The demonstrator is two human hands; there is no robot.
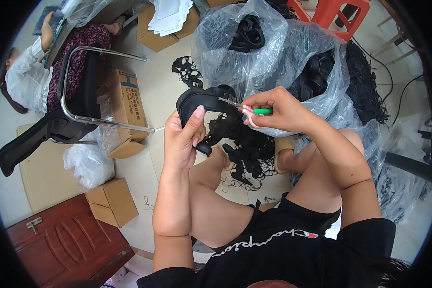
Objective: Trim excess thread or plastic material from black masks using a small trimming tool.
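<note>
My left hand (181,139) is closed on a curved black molded piece (191,102), thumb on its face and the fingers behind it. The piece looks smooth and padded, held up in front of my knees. My right hand (288,113) grips small scissors (249,115) with pink handles. Their metal blades point left and reach the upper edge of the black piece; whether they touch it I cannot tell. A short green stick-like thing (263,111) also shows at the right hand's fingers; its kind is unclear.
Black scraps (245,149) lie on the floor between my feet. Beyond them stand clear plastic bags (269,53) of black pieces and a red stool (338,19). At left are a chair (77,91), cardboard boxes (113,201) and a seated person (31,79). Cables cross the floor at right.
</note>
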